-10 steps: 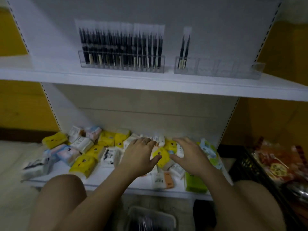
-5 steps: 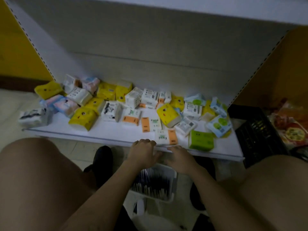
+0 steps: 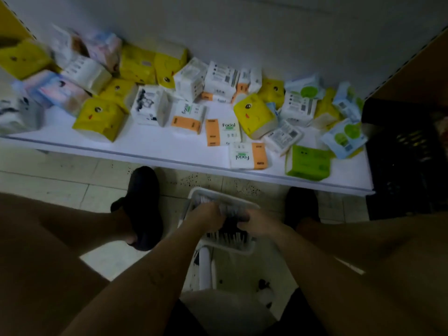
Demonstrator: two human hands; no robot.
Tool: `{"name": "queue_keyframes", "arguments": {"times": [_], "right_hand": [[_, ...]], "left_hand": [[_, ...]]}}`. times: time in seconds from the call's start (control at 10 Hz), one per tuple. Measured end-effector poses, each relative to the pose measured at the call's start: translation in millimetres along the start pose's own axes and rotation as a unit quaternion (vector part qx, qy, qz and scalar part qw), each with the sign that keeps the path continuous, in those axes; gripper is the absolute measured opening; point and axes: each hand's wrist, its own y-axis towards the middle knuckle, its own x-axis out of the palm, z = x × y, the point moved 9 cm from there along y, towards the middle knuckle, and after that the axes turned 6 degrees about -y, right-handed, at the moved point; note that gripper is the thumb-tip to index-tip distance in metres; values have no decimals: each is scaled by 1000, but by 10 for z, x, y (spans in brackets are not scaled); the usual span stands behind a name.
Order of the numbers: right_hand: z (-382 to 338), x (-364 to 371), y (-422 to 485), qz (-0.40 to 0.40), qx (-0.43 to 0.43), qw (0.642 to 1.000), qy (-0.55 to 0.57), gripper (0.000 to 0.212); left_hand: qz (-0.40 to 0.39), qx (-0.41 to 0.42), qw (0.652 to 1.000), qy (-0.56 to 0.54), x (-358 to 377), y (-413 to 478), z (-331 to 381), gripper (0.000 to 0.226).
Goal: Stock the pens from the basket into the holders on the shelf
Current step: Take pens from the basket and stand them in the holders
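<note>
A white plastic basket (image 3: 238, 249) stands on the tiled floor between my feet, below the low shelf's front edge. Dark pens in clear sleeves (image 3: 226, 236) lie packed inside it. Both my hands are down in the basket. My left hand (image 3: 206, 214) is knuckles up with its fingers curled down into the pens. Just to its right, my right hand (image 3: 258, 220) curls its fingers round a bunch of pens. The pen holders and the upper shelf are out of view.
The low white shelf (image 3: 155, 144) carries several tissue packs, among them a green pack (image 3: 308, 163) near the front edge. A black crate (image 3: 407, 166) stands at the right. My black shoes (image 3: 143, 204) flank the basket, and my knees fill both lower corners.
My view has dropped from the upper shelf with the holders to the floor. Both hands moved down from the tissue packs, past the shelf edge, into the basket of pens.
</note>
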Motion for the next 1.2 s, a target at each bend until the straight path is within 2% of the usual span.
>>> {"name": "queue_keyframes", "arguments": {"times": [0.1, 0.2, 0.3, 0.4, 0.5, 0.6, 0.7, 0.8, 0.9, 1.0, 1.1, 1.2], "right_hand": [[223, 273, 39, -49, 45, 998, 11, 26], [404, 453, 98, -78, 70, 994, 12, 27], [477, 476, 34, -87, 88, 992, 37, 12], [553, 534, 172, -96, 87, 991, 34, 22], [541, 507, 172, -89, 100, 987, 85, 38], [558, 531, 145, -93, 113, 987, 66, 39], [577, 542, 215, -101, 129, 985, 45, 34], [538, 581, 334, -105, 137, 985, 23, 30], [444, 669, 473, -103, 127, 986, 23, 22], [426, 793, 551, -110, 142, 983, 26, 17], [429, 1003, 561, -137, 163, 977, 28, 33], [429, 1141, 582, -128, 180, 974, 54, 53]], "left_hand": [[-49, -25, 996, -64, 346, 128, -150, 30], [-72, -87, 988, -100, 559, 220, -342, 35], [-132, -108, 981, -88, 815, 303, -421, 38], [-183, -95, 976, -74, 965, 383, -428, 41], [-183, -64, 977, -83, 1102, 512, -447, 50], [-198, -44, 975, -93, 1173, 529, -383, 51], [-139, -62, 976, -153, 1074, 586, -395, 42], [-51, -99, 963, -244, 844, 598, -482, 24], [5, -105, 940, -324, 577, 558, -481, 24], [25, -95, 932, -348, 358, 477, -474, 24], [-26, -108, 928, -356, 336, 319, -496, 17], [-71, -151, 914, -371, 446, 151, -582, 14]]}}
